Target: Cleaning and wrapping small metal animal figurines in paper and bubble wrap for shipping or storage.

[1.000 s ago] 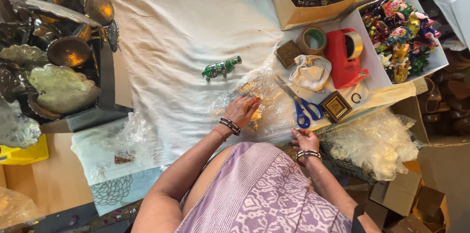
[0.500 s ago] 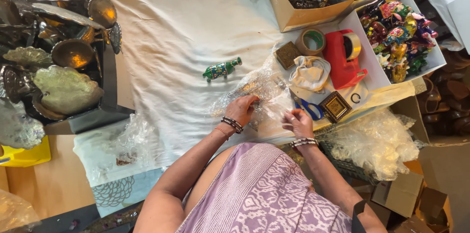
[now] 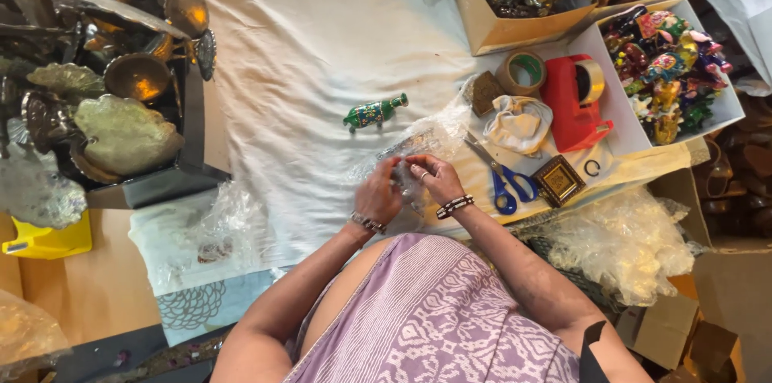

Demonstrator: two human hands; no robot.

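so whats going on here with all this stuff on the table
A person seated at a cloth-covered table has both hands together on a piece of clear bubble wrap. The left hand and right hand pinch the wrap between them; whether anything is inside it cannot be seen. A green painted animal figurine lies just beyond the hands, unwrapped. Blue-handled scissors, a red tape dispenser and a tape roll sit to the right, near a white box of colourful figurines.
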